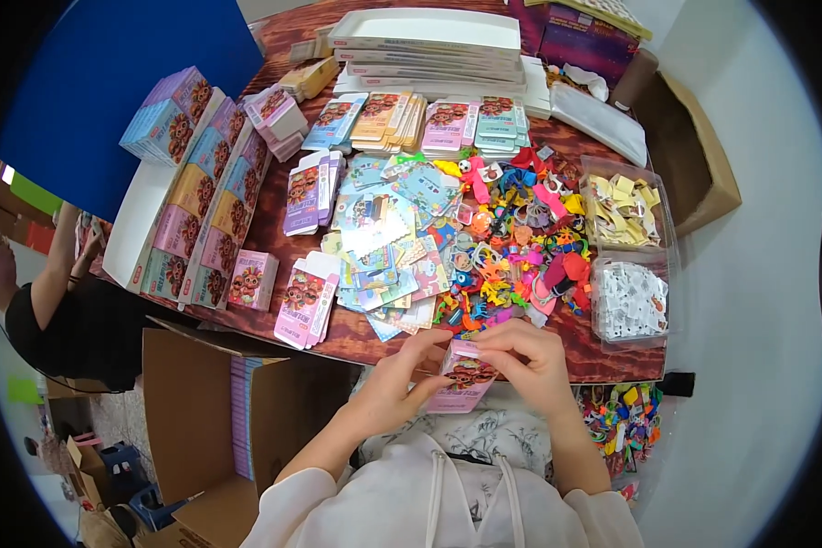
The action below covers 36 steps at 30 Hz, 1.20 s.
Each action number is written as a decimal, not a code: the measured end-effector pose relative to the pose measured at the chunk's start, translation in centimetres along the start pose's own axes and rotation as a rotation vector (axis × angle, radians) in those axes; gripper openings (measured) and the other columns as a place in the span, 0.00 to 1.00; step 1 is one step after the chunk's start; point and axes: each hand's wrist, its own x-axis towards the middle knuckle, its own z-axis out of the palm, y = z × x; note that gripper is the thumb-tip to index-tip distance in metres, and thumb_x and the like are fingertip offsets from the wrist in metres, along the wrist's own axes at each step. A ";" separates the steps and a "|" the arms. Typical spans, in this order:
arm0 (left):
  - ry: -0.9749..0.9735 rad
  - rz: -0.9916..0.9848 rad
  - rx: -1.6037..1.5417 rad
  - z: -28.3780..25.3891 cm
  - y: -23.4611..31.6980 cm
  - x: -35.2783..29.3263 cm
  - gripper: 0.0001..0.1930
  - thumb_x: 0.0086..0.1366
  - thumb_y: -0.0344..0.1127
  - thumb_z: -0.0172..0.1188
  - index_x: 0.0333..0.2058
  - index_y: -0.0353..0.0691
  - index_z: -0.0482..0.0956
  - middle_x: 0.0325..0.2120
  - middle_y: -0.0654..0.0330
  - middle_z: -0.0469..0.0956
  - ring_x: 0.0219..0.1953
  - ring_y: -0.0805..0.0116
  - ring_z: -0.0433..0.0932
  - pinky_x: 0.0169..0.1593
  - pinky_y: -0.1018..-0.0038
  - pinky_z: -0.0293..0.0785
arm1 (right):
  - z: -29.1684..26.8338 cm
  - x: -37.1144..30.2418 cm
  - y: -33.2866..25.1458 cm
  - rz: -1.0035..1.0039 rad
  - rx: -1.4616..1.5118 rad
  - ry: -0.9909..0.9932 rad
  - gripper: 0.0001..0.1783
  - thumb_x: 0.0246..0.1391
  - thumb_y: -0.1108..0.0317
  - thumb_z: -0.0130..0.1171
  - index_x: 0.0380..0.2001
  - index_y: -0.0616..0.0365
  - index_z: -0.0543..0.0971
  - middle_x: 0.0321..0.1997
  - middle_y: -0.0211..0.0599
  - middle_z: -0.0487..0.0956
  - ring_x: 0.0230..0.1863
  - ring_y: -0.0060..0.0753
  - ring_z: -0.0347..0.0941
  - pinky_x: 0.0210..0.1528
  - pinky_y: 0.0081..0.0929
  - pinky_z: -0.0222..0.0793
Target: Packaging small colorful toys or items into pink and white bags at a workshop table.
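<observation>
A small pink cardboard box [459,398] stands between my hands at the near edge of the table. My left hand [395,379] grips its left side, with the thumb on the front and the fingers at the top. My right hand [532,362] pinches the top end, thumb and index finger at the upper flap. The box's inside cannot be seen. Just beyond it lies a heap of colourful small plastic toys [507,242]. To the left of that heap, sticker sheets and cards [384,237] are spread in a loose pile.
Flat box stacks [388,119] line the back, below white trays [425,32]. Filled display trays [196,196] stand left. Clear containers hold yellow pieces [623,210] and white packets [632,301] at right. Open cartons [201,411] [694,137] flank the table. Another person [73,310] sits left.
</observation>
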 end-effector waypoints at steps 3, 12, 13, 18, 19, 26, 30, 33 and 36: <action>0.025 -0.009 -0.048 0.0 -0.5 0.1 0.31 0.66 0.22 0.62 0.65 0.40 0.61 0.46 0.51 0.78 0.46 0.60 0.82 0.50 0.66 0.80 | 0.1 -0.1 -0.1 -0.174 -0.179 0.005 0.09 0.52 0.77 0.67 0.38 0.62 0.85 0.43 0.42 0.84 0.41 0.37 0.81 0.43 0.29 0.76; 0.019 0.167 0.151 -1.0 -0.1 0.3 0.27 0.65 0.22 0.59 0.63 0.43 0.71 0.44 0.53 0.77 0.44 0.62 0.77 0.50 0.70 0.73 | 0.9 -0.2 -0.4 -0.274 -0.356 -0.017 0.13 0.51 0.75 0.68 0.42 0.59 0.85 0.44 0.40 0.83 0.42 0.42 0.80 0.45 0.31 0.76; -0.022 0.114 0.141 -1.1 -0.1 0.2 0.29 0.65 0.22 0.59 0.65 0.43 0.69 0.45 0.54 0.78 0.44 0.62 0.78 0.50 0.71 0.73 | 0.7 -0.2 -0.1 -0.246 -0.311 -0.040 0.13 0.52 0.76 0.67 0.43 0.60 0.85 0.44 0.40 0.83 0.42 0.39 0.80 0.45 0.31 0.76; -0.066 -0.089 -0.439 -2.5 -2.4 -0.1 0.41 0.65 0.23 0.63 0.73 0.39 0.53 0.60 0.54 0.74 0.55 0.69 0.76 0.58 0.72 0.72 | 1.0 0.5 1.1 0.289 0.269 0.137 0.12 0.60 0.77 0.60 0.48 0.65 0.81 0.45 0.37 0.82 0.43 0.27 0.80 0.47 0.26 0.77; -0.063 -0.085 -0.440 -2.3 -2.7 -0.1 0.41 0.65 0.23 0.63 0.73 0.39 0.53 0.60 0.54 0.74 0.55 0.69 0.76 0.58 0.72 0.72 | 1.0 0.9 1.4 0.344 0.479 0.162 0.13 0.62 0.76 0.58 0.49 0.64 0.79 0.46 0.37 0.82 0.43 0.27 0.80 0.48 0.25 0.78; 0.384 0.228 -0.313 -1.8 -2.0 0.1 0.47 0.51 0.25 0.77 0.67 0.37 0.59 0.68 0.52 0.61 0.67 0.61 0.66 0.66 0.64 0.67 | 5.8 5.0 1.6 0.528 0.615 -0.219 0.11 0.66 0.70 0.56 0.49 0.62 0.77 0.42 0.32 0.81 0.42 0.22 0.79 0.44 0.23 0.78; 0.454 0.192 -0.339 -4.1 -2.9 -1.2 0.45 0.52 0.25 0.76 0.66 0.37 0.59 0.65 0.54 0.65 0.60 0.66 0.73 0.60 0.67 0.74 | 7.7 14.0 3.0 0.056 -0.256 -0.126 0.15 0.59 0.67 0.62 0.46 0.65 0.79 0.44 0.40 0.82 0.45 0.35 0.79 0.49 0.33 0.74; 0.533 0.062 -0.347 -4.3 -3.2 -2.2 0.43 0.54 0.28 0.75 0.65 0.37 0.60 0.62 0.55 0.68 0.55 0.68 0.77 0.54 0.70 0.77 | 10.0 19.4 3.8 -0.254 -0.676 -0.024 0.23 0.51 0.67 0.67 0.50 0.63 0.77 0.48 0.46 0.80 0.51 0.47 0.75 0.55 0.40 0.70; 0.520 -0.048 -0.236 -4.9 -2.8 -2.8 0.43 0.52 0.26 0.74 0.65 0.37 0.61 0.60 0.55 0.69 0.58 0.66 0.74 0.60 0.64 0.73 | 11.0 21.6 4.5 -0.289 -0.926 -0.074 0.31 0.45 0.67 0.70 0.54 0.60 0.74 0.50 0.49 0.77 0.55 0.52 0.69 0.57 0.43 0.67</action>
